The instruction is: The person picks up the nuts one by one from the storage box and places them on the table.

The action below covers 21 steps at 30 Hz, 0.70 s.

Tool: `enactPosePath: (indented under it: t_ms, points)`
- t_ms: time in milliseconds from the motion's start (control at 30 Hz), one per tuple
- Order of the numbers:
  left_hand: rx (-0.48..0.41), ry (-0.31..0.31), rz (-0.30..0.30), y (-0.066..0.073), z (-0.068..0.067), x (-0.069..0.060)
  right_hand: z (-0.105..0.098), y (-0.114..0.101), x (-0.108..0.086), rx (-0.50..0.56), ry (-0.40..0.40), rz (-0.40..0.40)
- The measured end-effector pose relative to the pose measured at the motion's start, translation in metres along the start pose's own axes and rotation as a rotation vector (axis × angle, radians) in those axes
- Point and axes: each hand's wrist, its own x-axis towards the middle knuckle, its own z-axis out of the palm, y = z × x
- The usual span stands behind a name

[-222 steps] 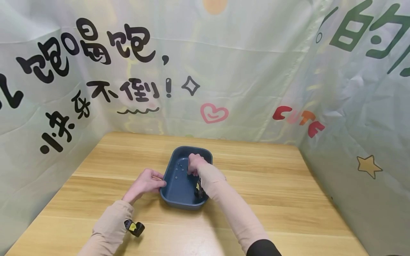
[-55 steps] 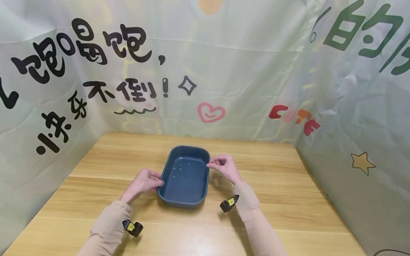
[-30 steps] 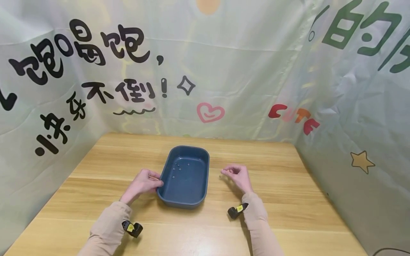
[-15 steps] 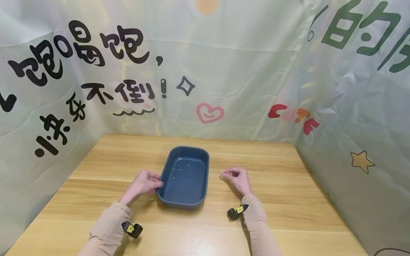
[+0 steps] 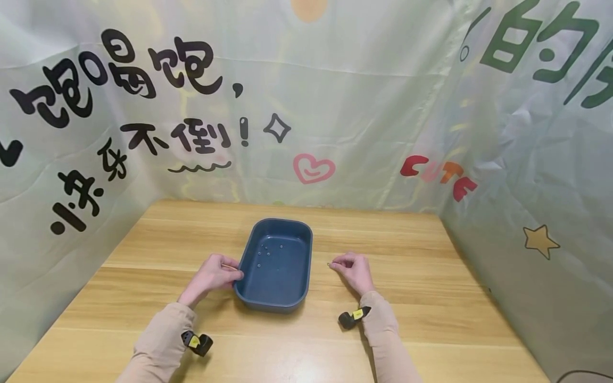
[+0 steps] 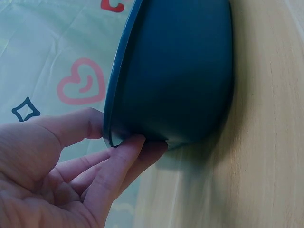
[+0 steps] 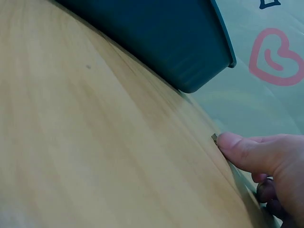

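Observation:
My left hand holds the left rim of a dark blue plastic tray, thumb over the edge and fingers against the outer wall, as the left wrist view shows. Several tiny metal nuts lie scattered on the tray's floor, mostly toward its left side. On the table to the right of the tray, my right hand has thumb and fingertips on one small metal nut. Part of that nut sticks out past the thumb in the right wrist view; the rest is hidden.
Everything stands on a wood-grain table. Behind and to both sides hangs a pale printed cloth. A dark cable shows at the lower right corner. Each wrist wears a small black camera.
My right hand came out of the tray, touched its right rim, then moved right and down to the nut on the table. The left hand and tray stay put.

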Motion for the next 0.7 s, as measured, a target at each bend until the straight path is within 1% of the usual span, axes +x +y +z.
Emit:
enactPosePath:
  t_ms: [100,233,567,700]
  points:
    - [0.001,-0.006,0.010,-0.0005,-0.0007,0.0002,0.0009,0.0009,0.0003,-0.025,0.002,-0.023]
    - [0.001,-0.011,0.015,-0.0001,-0.0010,0.0001,0.0011,-0.0001,-0.0002,-0.038,0.004,-0.016]
    - [-0.008,-0.004,-0.003,0.0015,-0.0005,-0.0007,0.0011,-0.0001,-0.0006,-0.059,-0.016,-0.008]
    - [0.000,-0.005,0.000,0.0022,-0.0011,-0.0007,0.0007,-0.0011,-0.0007,-0.064,-0.024,0.000]
